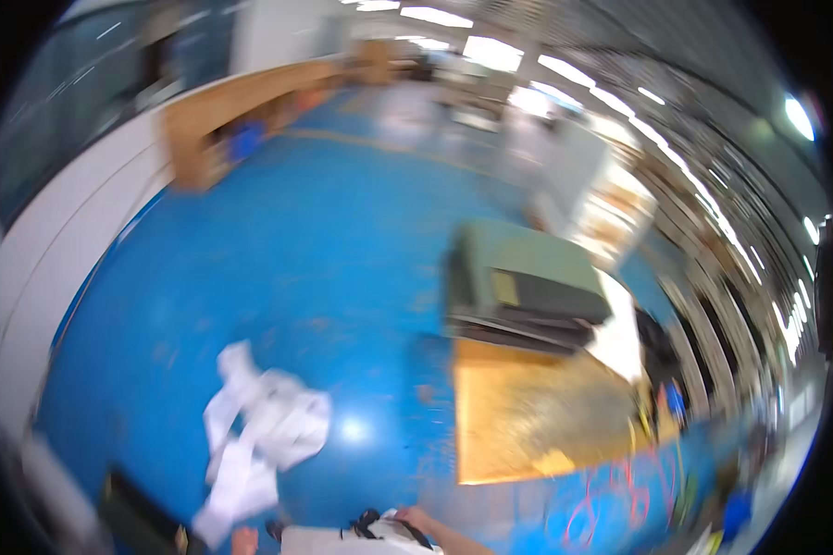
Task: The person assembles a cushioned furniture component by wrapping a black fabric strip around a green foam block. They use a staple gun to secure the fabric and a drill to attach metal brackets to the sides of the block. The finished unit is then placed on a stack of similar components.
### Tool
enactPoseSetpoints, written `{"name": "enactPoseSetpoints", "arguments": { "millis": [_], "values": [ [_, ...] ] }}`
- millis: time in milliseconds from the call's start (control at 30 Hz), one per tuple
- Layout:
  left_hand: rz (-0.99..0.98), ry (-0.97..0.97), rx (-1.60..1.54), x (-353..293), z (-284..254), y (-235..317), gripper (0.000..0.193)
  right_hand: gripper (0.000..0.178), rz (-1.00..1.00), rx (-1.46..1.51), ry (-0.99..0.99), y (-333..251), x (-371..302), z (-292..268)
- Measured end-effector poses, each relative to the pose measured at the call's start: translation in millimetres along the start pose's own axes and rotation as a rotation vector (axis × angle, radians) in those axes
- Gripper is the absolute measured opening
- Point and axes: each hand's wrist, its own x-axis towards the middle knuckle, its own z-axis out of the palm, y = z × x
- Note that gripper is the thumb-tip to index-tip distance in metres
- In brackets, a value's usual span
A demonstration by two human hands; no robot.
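Observation:
The whole picture is smeared by motion. My left hand [244, 541] shows only as a small patch at the lower edge, its fingers not readable. Close to it ends a crumpled white sheet-like piece [287, 421], cloth or plastic, which spreads over the blue floor; whether the hand touches it I cannot tell. To the right, my right hand [416, 519] is in front of my body beside a small black item [372, 525] and white material. Its fingers are too blurred to show whether they grip anything.
A yellowish table [500, 416] stands at the right with a stack of green and dark sheets [532, 264] on it. Pink-red tubing or cord [583, 504] lies beyond its near edge. A wooden bench [190, 143] runs along the left wall. The blue floor [342, 240] stretches ahead.

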Motion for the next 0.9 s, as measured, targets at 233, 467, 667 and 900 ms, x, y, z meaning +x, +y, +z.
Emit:
{"name": "enactPoseSetpoints", "arguments": {
  "millis": [233, 467, 667, 900],
  "values": [
    [0.286, -0.564, -0.307, 65, 125, 368, 0.026, 0.035, 0.235, 0.415, 0.473, 116, -114, 63],
    [0.754, -0.147, -0.146, 170, 97, 676, 0.041, 0.037, 0.671, 0.753, 0.706, 133, -195, 21],
    [1.428, 0.711, 0.212, 88, 135, 992, 0.066, 0.026, 0.809, 0.441, 0.816, 221, -322, 94],
    [1.217, 0.67, 0.686, 118, 192, 1062, 0.08, 0.031, 1.06, 0.89, 0.911, 230, -411, 40]
  ]
}}
